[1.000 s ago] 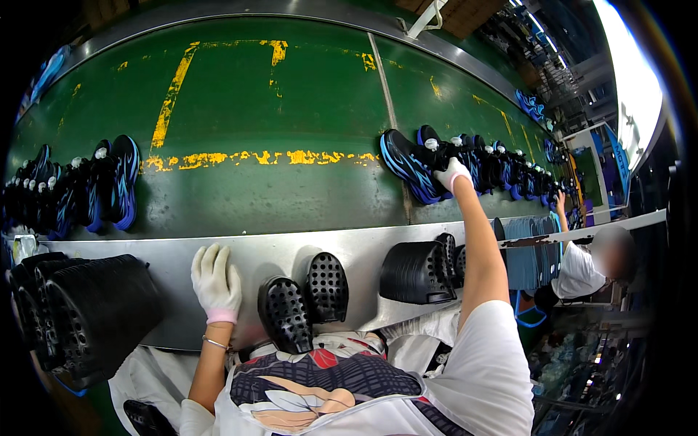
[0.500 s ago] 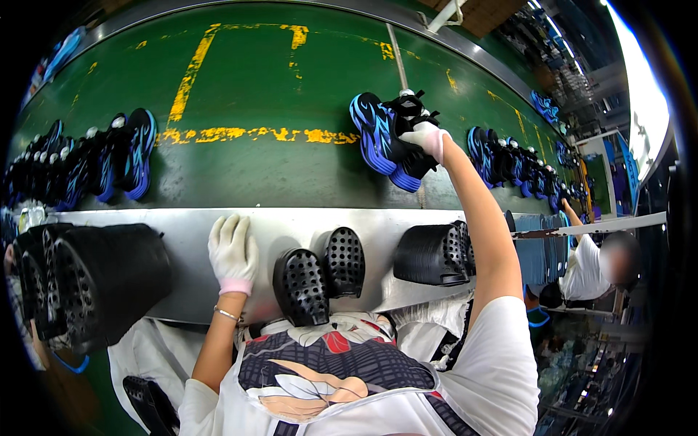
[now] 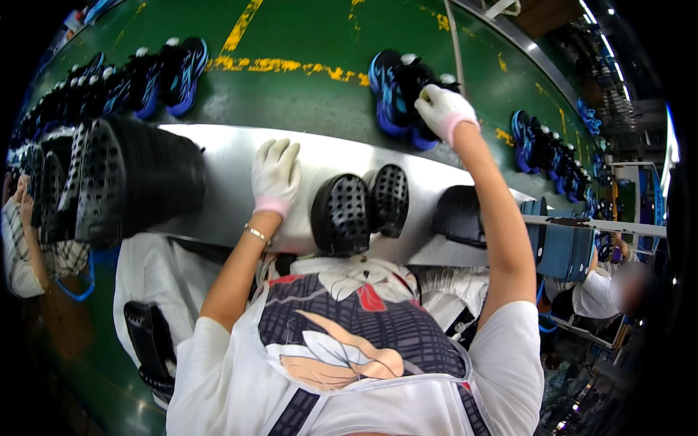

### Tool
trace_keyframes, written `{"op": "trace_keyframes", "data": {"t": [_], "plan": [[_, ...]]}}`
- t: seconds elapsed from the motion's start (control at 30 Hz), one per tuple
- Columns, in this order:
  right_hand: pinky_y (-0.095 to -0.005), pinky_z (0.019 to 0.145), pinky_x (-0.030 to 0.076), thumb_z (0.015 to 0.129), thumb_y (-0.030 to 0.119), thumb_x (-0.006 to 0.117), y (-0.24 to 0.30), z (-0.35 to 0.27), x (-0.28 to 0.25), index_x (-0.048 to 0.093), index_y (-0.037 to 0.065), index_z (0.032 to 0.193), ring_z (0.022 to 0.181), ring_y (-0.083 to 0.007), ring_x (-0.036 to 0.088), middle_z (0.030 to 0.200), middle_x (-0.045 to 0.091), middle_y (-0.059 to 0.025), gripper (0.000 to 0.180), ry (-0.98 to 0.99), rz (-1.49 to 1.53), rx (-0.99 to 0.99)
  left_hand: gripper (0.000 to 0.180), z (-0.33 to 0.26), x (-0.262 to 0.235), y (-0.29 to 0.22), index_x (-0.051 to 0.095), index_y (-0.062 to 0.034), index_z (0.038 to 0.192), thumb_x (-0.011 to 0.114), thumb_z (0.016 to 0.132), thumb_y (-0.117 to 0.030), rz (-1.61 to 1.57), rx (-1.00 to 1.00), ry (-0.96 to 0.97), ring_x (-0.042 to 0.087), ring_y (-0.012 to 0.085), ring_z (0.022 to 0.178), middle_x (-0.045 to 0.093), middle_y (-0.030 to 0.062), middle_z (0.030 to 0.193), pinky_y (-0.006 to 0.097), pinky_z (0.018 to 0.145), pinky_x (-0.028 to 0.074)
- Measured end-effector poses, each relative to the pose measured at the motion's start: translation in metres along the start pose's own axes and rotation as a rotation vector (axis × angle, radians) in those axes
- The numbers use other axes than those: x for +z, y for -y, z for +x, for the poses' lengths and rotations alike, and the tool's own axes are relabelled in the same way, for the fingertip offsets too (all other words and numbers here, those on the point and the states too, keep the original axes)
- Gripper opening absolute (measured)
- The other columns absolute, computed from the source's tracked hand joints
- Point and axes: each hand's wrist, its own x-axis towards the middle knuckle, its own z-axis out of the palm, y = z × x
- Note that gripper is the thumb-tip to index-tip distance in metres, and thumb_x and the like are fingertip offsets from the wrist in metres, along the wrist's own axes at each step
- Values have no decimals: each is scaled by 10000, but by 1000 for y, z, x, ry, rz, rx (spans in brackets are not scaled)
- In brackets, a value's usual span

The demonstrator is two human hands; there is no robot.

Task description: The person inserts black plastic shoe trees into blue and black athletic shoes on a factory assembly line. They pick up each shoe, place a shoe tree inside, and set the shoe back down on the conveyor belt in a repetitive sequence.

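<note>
My right hand (image 3: pixel 445 114), in a white glove with a pink cuff, is closed on the upper part of a pair of black and blue sneakers (image 3: pixel 392 93) beyond the metal ledge. My left hand (image 3: pixel 275 171), gloved the same way, lies flat and open on the metal ledge (image 3: pixel 225 156), holding nothing. Between my arms, at the ledge's near side, stand two black shoe-shaped pieces with rows of round holes, a larger one (image 3: pixel 342 213) and a smaller one (image 3: pixel 390 200). My fingertips on the sneakers are partly blurred.
Large stacked black perforated pieces (image 3: pixel 142 182) stand at the ledge's left end, and another black stack (image 3: pixel 459 216) at right. Sneaker rows line the green surface at left (image 3: pixel 190 76) and right (image 3: pixel 525 142). Blue-grey sheets (image 3: pixel 567 251) stand near a co-worker (image 3: pixel 596 291).
The whole view has shifted, so the ledge appears higher in the picture. My right hand and the sneakers have come nearer the ledge. My left hand stays flat on the metal.
</note>
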Motion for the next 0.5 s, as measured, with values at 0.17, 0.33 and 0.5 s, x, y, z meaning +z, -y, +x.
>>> {"op": "trace_keyframes", "data": {"t": [0.17,0.33,0.5], "plan": [[-416,772,488,835,356,606,67,-97,-19,663,73,950,858,-322,625,883,652,-136,311,56,410,-389,217,-6,4,6,682,-101,1005,623,798,-134,-29,30,-40,521,330,1113,621,78,1118,418,966,428],[-392,838,442,660,409,758,93,-164,-1,641,93,980,903,-271,590,939,622,-91,464,30,124,-576,210,-19,0,-20,681,-102,1027,602,836,-136,-143,24,32,528,330,1111,631,87,1109,409,976,420],[-393,804,453,669,372,758,95,-180,29,606,79,924,887,-269,594,916,609,-89,417,1,224,-539,216,-35,6,-27,655,-60,1055,521,887,-83,-215,-14,109,529,338,1115,632,128,1105,428,989,402]]}}
